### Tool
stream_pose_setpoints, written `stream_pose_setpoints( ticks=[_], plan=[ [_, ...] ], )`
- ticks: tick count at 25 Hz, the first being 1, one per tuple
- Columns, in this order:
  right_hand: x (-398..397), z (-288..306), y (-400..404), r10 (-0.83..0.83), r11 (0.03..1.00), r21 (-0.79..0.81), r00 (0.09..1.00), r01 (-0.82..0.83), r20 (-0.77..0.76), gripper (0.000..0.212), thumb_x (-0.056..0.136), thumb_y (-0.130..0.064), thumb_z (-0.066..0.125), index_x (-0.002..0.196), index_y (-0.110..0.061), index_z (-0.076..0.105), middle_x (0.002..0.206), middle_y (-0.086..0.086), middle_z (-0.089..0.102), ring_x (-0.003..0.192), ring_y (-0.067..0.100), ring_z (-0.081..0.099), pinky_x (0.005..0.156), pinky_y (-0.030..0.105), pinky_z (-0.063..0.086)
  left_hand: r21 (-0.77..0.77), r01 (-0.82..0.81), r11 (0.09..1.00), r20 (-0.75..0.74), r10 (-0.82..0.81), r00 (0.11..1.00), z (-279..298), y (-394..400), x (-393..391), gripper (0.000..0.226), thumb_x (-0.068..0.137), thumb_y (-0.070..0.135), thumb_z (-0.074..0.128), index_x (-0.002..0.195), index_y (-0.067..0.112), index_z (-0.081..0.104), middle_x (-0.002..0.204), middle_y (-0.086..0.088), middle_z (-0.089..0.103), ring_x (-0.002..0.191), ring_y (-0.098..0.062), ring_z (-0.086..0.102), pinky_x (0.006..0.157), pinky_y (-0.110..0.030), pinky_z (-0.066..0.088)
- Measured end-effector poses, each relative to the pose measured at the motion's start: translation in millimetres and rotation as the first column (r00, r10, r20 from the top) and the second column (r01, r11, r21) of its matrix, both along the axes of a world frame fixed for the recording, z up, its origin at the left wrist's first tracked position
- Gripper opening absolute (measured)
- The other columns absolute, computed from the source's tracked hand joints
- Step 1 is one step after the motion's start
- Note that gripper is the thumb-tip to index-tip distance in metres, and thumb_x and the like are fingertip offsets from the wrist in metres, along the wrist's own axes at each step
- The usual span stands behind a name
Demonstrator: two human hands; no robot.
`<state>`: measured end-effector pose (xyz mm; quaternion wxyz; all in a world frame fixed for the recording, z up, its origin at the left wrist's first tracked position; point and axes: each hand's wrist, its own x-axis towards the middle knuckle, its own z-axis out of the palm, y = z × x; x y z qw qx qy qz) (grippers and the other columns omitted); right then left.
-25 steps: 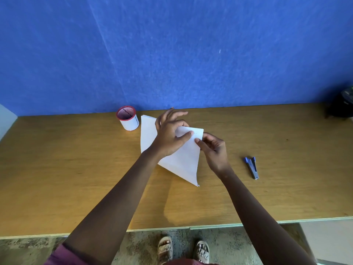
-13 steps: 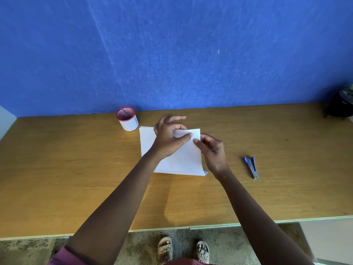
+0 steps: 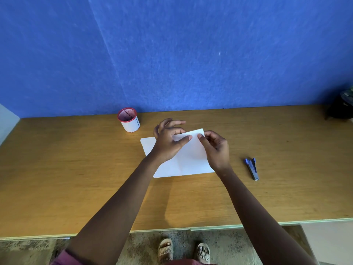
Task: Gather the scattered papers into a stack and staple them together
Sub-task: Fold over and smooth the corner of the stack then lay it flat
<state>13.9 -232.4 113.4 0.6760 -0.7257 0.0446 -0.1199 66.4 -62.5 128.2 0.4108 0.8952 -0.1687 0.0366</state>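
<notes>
White papers [image 3: 188, 159] lie in a stack on the wooden table [image 3: 76, 178], near its middle. My left hand [image 3: 168, 142] holds the stack's far edge, thumb on top and fingers behind it. My right hand [image 3: 215, 150] pinches the far right corner between thumb and fingers. The far edge looks slightly raised off the table. A small blue and grey stapler [image 3: 252, 168] lies flat to the right of the papers, a short gap from my right hand, untouched.
A white cup with a red rim [image 3: 129, 122] stands at the back, left of the papers. A dark object [image 3: 342, 108] sits at the far right back corner. A blue wall rises behind the table. My sandalled feet [image 3: 183, 249] show below the front edge.
The papers have turned from a tilted, corner-down position to lying square and flat on the table. Both hands kept hold of the far edge and shifted slightly right.
</notes>
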Motion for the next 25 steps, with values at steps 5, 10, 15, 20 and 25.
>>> stream_pose_setpoints(
  ticks=[5, 10, 15, 20, 25],
  plan=[
    [0, 5, 1, -0.055, 0.967, -0.246, 0.998, 0.061, 0.031, 0.015, 0.095, -0.023, 0.065, 0.086, -0.011, 0.068, 0.065, 0.006, 0.059, 0.056, 0.007, 0.048, 0.05, 0.021, 0.038, 0.017, -0.005, 1.0, 0.004, 0.005, 1.0, 0, -3, -1, 0.015, 0.085, 0.042, 0.071, 0.081, 0.027, 0.07, 0.133, 0.023, 0.054, 0.14, -0.009, 0.023, 0.11, -0.038, 0.007],
    [-1, 4, 0, -0.044, 0.928, -0.368, 0.998, 0.059, 0.049, 0.017, 0.096, -0.02, 0.061, 0.083, -0.01, 0.063, 0.063, 0.002, 0.057, 0.055, 0.005, 0.046, 0.05, 0.021, 0.039, 0.039, -0.003, 0.999, -0.001, 0.003, 1.0, -2, -4, -4, 0.019, 0.086, 0.042, 0.07, 0.084, 0.023, 0.072, 0.135, 0.022, 0.053, 0.142, -0.009, 0.021, 0.114, -0.045, 0.006],
    [-1, 14, 4, -0.114, 0.912, -0.39, 0.992, 0.124, 0.051, 0.016, 0.096, -0.021, 0.061, 0.084, -0.011, 0.064, 0.062, 0.0, 0.058, 0.053, 0.009, 0.048, 0.048, 0.016, 0.037, -0.046, -0.116, 0.992, 0.131, 0.121, 0.984, 0, -8, -13, 0.027, 0.082, 0.041, 0.073, 0.105, 0.029, 0.067, 0.149, 0.013, 0.04, 0.145, -0.011, 0.021, 0.115, -0.052, 0.01],
    [2, 43, 18, -0.361, 0.885, -0.297, 0.931, 0.358, 0.047, 0.016, 0.093, -0.028, 0.062, 0.088, -0.014, 0.069, 0.071, -0.008, 0.069, 0.066, 0.007, 0.067, 0.059, 0.02, 0.051, -0.132, -0.073, 0.989, 0.152, 0.093, 0.984, 7, -29, -48, 0.111, 0.062, 0.049, 0.086, 0.15, 0.018, 0.026, 0.163, 0.002, 0.008, 0.151, -0.013, 0.01, 0.118, -0.041, 0.017],
    [0, 82, 40, -0.344, 0.925, -0.141, 0.936, 0.352, 0.076, 0.012, 0.093, -0.021, 0.065, 0.089, -0.009, 0.067, 0.072, -0.016, 0.066, 0.062, -0.013, 0.063, 0.059, 0.005, 0.046, -0.234, -0.07, 0.97, 0.007, 0.074, 0.997, -5, -53, -68, 0.11, 0.072, 0.055, 0.074, 0.153, 0.011, 0.015, 0.157, -0.003, 0.018, 0.148, -0.012, 0.018, 0.116, -0.032, 0.032]
  ],
)
